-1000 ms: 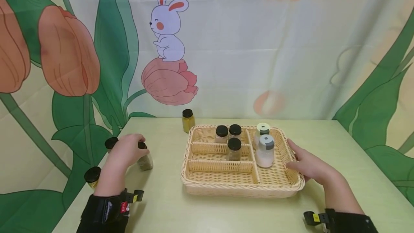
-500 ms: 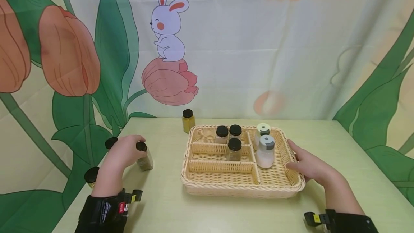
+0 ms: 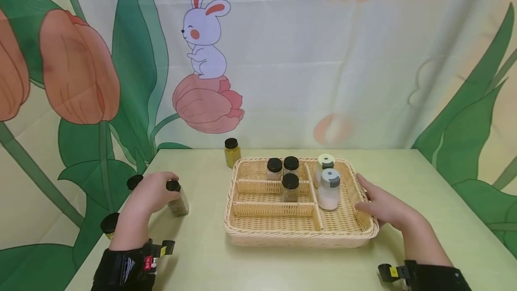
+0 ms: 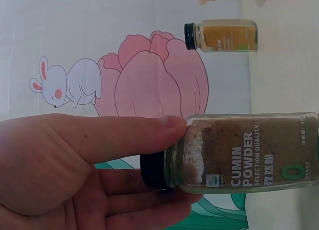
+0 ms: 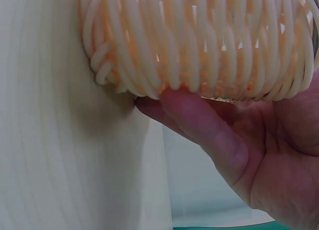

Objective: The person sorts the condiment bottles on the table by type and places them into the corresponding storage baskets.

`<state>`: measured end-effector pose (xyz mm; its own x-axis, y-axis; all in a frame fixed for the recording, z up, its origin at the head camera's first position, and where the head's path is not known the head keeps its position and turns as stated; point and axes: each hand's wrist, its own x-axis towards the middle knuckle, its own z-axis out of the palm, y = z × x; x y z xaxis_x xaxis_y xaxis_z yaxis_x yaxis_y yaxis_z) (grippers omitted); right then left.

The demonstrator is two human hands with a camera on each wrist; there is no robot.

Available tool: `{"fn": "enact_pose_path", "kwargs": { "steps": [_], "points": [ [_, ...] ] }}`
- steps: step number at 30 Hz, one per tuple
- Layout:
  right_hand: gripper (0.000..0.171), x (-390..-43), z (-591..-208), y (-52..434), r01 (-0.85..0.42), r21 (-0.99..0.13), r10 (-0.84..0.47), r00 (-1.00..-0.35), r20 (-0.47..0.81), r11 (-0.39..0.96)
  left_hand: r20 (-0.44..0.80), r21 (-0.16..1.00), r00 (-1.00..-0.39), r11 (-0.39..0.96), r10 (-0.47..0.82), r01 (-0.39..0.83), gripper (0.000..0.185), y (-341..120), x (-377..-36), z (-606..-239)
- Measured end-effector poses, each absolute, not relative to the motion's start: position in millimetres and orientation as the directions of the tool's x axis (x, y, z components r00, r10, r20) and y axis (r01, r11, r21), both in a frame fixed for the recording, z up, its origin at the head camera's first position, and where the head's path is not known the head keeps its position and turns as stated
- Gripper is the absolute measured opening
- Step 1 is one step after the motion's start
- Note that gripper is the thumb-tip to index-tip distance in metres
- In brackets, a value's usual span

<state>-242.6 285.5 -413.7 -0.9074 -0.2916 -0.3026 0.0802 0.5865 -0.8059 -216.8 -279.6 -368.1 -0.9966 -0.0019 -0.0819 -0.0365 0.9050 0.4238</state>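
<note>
1. I am gripping the cumin jar (image 3: 177, 199) with my left hand (image 3: 151, 194), fingers curled round it, standing on the table (image 3: 262, 264) at nine o'clock of the wicker tray (image 3: 282, 235).
2. I am holding my right hand (image 3: 383, 208) against the tray's three o'clock rim, fingers relaxed.
</note>
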Motion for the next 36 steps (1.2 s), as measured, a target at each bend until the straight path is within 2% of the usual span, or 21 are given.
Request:
{"fn": "enact_pose_path", "kwargs": {
  "steps": [13,25,33,36],
  "points": [
    [0.092,-245,-414,282,0.077,-0.828,-0.308,-0.906,-0.291,0.556,-0.057,0.407,-0.998,0.913,0.010,-0.014,0.049,-284,-212,-366],
    [0.092,-242,-414,285,0.088,-0.811,-0.287,-0.909,-0.303,0.578,0.065,0.396,-0.996,0.915,0.053,0.075,0.052,-279,-211,-358],
    [0.092,-242,-414,285,0.092,-0.805,-0.282,-0.909,-0.308,0.586,0.113,0.449,-0.994,0.893,-0.008,0.044,0.060,-274,-212,-352],
    [0.092,-243,-414,285,0.090,-0.807,-0.284,-0.908,-0.307,0.584,0.130,0.480,-0.991,0.877,-0.039,0.028,0.057,-273,-210,-350]
  ]
}}
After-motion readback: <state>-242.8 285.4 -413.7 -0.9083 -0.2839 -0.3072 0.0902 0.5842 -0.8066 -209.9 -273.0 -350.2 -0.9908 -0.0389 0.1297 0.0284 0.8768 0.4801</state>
